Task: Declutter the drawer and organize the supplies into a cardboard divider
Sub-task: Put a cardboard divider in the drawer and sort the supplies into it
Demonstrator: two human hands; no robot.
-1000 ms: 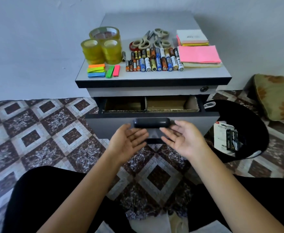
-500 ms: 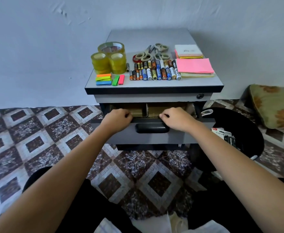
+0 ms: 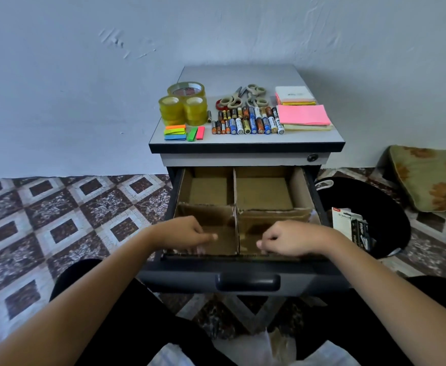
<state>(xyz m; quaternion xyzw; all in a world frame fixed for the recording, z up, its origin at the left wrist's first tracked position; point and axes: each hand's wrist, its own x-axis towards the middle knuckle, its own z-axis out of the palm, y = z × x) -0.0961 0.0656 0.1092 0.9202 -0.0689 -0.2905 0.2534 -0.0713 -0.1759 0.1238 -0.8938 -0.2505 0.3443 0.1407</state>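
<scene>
The grey cabinet's drawer stands pulled far out, with a brown cardboard divider inside that splits it into several empty compartments. My left hand and my right hand are both curled over the drawer's front edge, one on each side of the middle partition. On the cabinet top lie yellow tape rolls, scissors, a row of batteries, coloured sticky flags and pads of sticky notes.
A black bin stands right of the drawer with staple boxes in it. A patterned cushion lies further right. The floor is patterned tile, a pale wall is behind, and my dark-clothed legs are under the drawer.
Both hands rose from the handle to the drawer's top edge and pulled it far out. The divider's compartments are now in full view.
</scene>
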